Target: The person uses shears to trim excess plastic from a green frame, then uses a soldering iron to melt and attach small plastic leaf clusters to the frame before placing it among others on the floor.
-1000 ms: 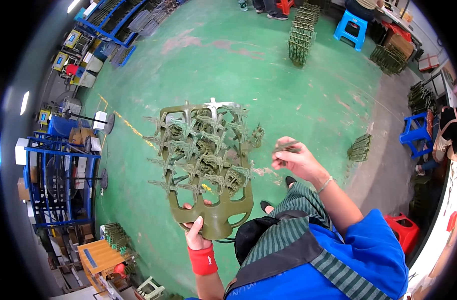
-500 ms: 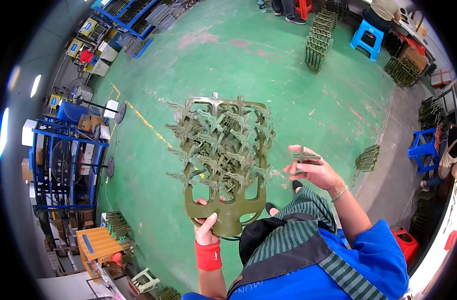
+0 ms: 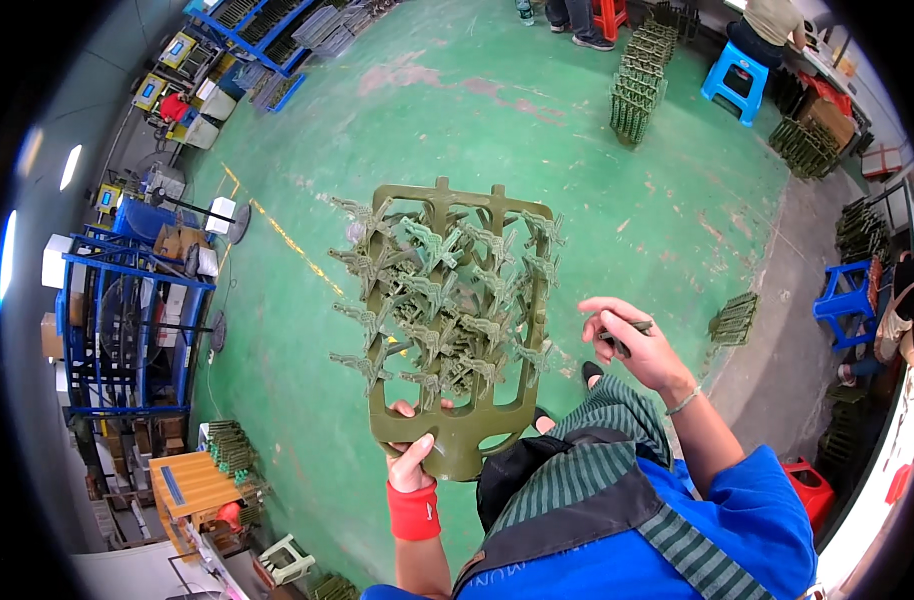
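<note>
My left hand [image 3: 412,466] grips the lower end of an olive-green plastic rack [image 3: 407,426], its thumb on the near face. Rows of small grey-green pieces with spread, wing-like shapes [image 3: 434,243] sit on the rack's bars. Their exact kind is too small to make out. To the right, apart from the rack, my right hand [image 3: 645,350] has its fingers curled round a small dark-green plastic piece [image 3: 615,342]. That piece shows nearly edge-on and is partly hidden by the fingers.
Similar loaded racks stand on the green floor at the far right [image 3: 637,88] and nearer right [image 3: 734,319]. A person sits on a blue stool [image 3: 734,82] at the back. Blue shelving [image 3: 137,330] and a wooden table [image 3: 199,488] line the left side.
The rack's top has swung slightly to the right in my left hand. My right hand has turned, and the cross-shaped piece in it now shows narrow, with the fingers more curled.
</note>
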A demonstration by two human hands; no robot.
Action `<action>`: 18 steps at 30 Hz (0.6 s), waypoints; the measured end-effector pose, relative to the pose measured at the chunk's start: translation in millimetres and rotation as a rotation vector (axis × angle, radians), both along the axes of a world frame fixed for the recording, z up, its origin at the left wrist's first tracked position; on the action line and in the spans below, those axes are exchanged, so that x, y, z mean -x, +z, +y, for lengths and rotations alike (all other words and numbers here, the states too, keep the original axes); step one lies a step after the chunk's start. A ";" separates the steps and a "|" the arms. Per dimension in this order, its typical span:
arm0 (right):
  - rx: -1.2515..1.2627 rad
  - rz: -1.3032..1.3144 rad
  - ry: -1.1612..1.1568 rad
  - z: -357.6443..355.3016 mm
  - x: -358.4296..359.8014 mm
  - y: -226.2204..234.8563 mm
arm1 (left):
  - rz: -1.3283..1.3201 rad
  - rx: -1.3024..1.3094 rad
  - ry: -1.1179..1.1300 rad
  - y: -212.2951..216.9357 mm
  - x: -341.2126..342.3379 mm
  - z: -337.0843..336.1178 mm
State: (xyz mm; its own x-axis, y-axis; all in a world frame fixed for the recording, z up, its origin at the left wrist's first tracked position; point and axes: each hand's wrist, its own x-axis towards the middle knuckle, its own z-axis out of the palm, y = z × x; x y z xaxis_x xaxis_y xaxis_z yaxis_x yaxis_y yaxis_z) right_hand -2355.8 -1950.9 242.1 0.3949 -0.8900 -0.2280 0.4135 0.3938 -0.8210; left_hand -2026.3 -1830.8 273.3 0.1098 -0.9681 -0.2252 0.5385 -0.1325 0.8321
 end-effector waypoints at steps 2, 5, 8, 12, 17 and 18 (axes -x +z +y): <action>0.071 0.004 -0.008 1.0 -4.2 6.9 | -0.042 -0.002 -0.010 2.3 1.5 -2.1; 0.188 0.006 0.002 -0.6 -12.9 19.4 | -0.069 -0.005 -0.014 6.5 4.2 -2.0; 0.248 0.136 0.093 -1.4 -25.7 46.9 | -0.084 0.002 -0.020 9.3 3.7 -2.4; 0.724 0.436 -0.127 -5.3 -46.4 48.9 | -0.100 0.016 -0.020 10.5 6.5 -4.7; 0.933 0.672 -0.237 -9.6 -66.7 58.3 | -0.104 0.033 -0.047 9.8 4.4 -6.3; 1.007 0.724 -0.262 -10.1 -69.5 59.6 | -0.101 0.036 -0.050 8.6 2.9 -5.6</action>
